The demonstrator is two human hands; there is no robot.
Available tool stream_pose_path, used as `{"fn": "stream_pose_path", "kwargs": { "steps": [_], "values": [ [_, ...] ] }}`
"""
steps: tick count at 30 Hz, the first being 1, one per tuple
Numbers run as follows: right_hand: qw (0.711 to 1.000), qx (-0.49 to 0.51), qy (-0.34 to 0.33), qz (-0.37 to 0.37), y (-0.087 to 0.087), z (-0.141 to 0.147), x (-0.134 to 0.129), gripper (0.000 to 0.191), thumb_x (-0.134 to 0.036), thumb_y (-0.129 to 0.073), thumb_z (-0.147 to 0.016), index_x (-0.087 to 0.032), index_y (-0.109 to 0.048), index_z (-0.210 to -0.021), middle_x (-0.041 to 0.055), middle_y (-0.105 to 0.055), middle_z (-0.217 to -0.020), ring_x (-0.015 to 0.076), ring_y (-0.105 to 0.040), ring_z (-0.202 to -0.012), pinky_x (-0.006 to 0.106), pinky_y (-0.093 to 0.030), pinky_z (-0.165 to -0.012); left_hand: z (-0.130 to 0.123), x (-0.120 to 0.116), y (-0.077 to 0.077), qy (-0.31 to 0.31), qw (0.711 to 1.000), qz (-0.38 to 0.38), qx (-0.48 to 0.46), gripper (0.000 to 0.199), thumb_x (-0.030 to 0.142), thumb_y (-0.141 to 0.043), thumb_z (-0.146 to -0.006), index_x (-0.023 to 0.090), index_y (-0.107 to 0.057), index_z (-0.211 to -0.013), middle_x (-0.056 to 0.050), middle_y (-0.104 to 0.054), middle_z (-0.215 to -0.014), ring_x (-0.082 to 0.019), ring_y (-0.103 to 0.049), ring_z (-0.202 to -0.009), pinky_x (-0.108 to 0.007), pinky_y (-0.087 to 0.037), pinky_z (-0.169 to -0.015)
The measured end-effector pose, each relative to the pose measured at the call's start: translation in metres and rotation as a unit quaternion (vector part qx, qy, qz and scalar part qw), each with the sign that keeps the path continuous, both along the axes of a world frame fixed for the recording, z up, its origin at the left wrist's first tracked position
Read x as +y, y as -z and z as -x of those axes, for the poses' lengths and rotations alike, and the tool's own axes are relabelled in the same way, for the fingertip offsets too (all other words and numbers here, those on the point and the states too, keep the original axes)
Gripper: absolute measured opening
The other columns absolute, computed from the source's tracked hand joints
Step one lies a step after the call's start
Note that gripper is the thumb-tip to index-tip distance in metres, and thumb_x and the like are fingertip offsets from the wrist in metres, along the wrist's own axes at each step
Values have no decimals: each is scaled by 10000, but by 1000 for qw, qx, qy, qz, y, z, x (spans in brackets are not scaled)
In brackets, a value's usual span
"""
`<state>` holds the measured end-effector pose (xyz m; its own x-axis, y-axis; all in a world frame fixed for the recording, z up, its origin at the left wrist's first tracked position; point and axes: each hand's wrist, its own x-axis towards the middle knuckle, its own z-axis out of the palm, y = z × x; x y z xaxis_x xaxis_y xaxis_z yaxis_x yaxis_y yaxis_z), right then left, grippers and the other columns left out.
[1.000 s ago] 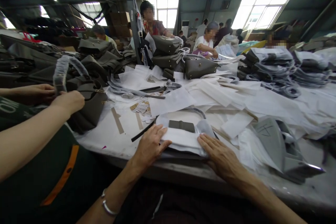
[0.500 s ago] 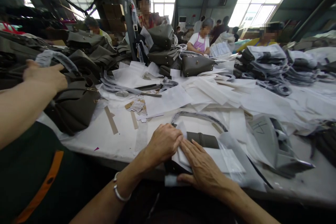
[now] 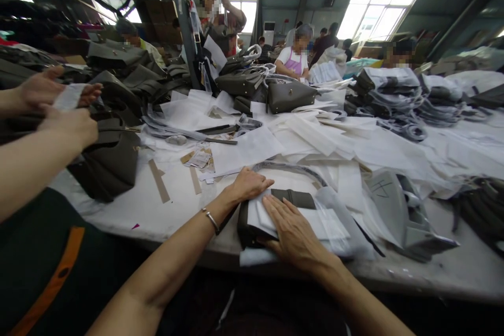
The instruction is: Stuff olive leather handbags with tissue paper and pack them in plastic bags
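A dark grey-green handbag lies flat at the table's front edge, partly covered with folded white paper and clear plastic. Its wrapped handle curves behind it. My left hand, a bangle on the wrist, is at the bag's back left corner with fingers stretched to the right; whether it touches the bag I cannot tell. Flat on the white paper lies my right hand, its fingers extended and its thumb by the bag's front side. Under the bag's front edge, a strip of white wrapping sticks out.
At left, a co-worker's hands hold white wrapping above another dark handbag. White sheets spread over the table. A grey angular holder stands at right. Behind are piled handbags, a post and several people.
My left hand has moved away from my right hand, up and left, and its fingers have straightened. My right hand stays flat on the paper. The co-worker's second hand has come into view.
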<state>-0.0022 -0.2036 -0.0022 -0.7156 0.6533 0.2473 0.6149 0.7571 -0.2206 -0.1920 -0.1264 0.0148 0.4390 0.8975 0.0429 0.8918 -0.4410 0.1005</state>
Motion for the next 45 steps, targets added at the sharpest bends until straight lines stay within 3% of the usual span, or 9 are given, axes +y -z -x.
{"fn": "stream_pose_path", "kwargs": {
  "steps": [6, 10, 14, 16, 18, 21, 27, 35, 45],
  "values": [
    [1000, -9, 21, -2, 4, 18, 21, 677, -363, -656, -828, -52, -473, -1401, 194, -497, -1437, 301, -438, -1356, 476, -340, -1134, 8, 26, 14, -99, 994, 0, -34, 449, 412, -463, -941, 123, -744, -743, -165, -730, -845, -317, -666, -951, -484, -410, -924],
    [1000, -10, 23, 4, 7, 19, 21, 686, -379, -659, -828, -47, -474, -1399, 200, -491, -1440, 304, -428, -1363, 475, -336, -1135, 15, 19, 6, -118, 987, -6, -105, 356, 384, -517, -921, 112, -743, -881, -161, -721, -977, -298, -659, -1004, -442, -443, -955],
    [1000, 8, 17, 12, 8, 16, 20, 720, -403, -684, -804, -43, -475, -1392, 221, -492, -1432, 310, -436, -1357, 490, -325, -1141, 29, -39, -14, -64, 979, -10, -194, 392, 377, -387, -996, 198, -593, -1279, -77, -626, -1297, -190, -587, -1186, -310, -431, -1034],
    [1000, 29, -1, 11, 8, 13, 21, 725, -407, -679, -802, -56, -464, -1399, 224, -499, -1424, 307, -443, -1354, 502, -329, -1138, 34, -82, -17, 34, 961, 9, -276, 535, 466, -515, -941, 211, -462, -1408, -94, -533, -1418, -228, -494, -1309, -357, -381, -1104],
    [998, 57, -25, 5, 8, 9, 22, 710, -392, -656, -816, -78, -443, -1415, 216, -505, -1422, 294, -449, -1351, 507, -338, -1133, 34, -120, -13, 85, 966, -8, -243, 787, 509, -674, -828, 222, -341, -1481, -120, -432, -1500, -282, -375, -1400, -438, -314, -1153],
    [994, 89, -54, -12, 8, 3, 21, 650, -308, -612, -833, -107, -429, -1424, 191, -503, -1432, 266, -453, -1350, 501, -345, -1133, 25, -148, 2, 62, 982, -98, -148, 821, 351, -747, -792, 237, -321, -1484, -132, -404, -1513, -309, -330, -1420, -526, -257, -1166],
    [995, 74, -59, -12, 1, 1, 17, 577, -265, -607, -844, -115, -482, -1386, 181, -534, -1406, 253, -487, -1322, 489, -344, -1139, 7, -138, 17, 19, 980, -183, -77, 781, 321, -735, -784, 203, -357, -1458, -139, -505, -1413, -318, -435, -1339, -512, -359, -1101],
    [996, -37, -66, 52, -21, -16, 16, 745, -352, -682, -819, -139, -387, -1469, 167, -441, -1488, 287, -392, -1391, 550, -244, -1171, 3, -133, 20, 40, 950, -300, -75, 343, 173, -496, -933, 163, -545, -1272, -93, -609, -1308, -260, -497, -1280, -409, -410, -1053],
    [995, -43, -82, -43, 8, -35, 6, 723, -19, -451, -783, -139, -358, -1489, 133, -425, -1507, 253, -329, -1427, 542, -290, -1159, 5, -125, 45, 38, 941, -318, -109, 147, 176, -512, -952, 202, -632, -1033, -32, -707, -1033, -167, -626, -982, -330, -467, -895]
  ]
}}
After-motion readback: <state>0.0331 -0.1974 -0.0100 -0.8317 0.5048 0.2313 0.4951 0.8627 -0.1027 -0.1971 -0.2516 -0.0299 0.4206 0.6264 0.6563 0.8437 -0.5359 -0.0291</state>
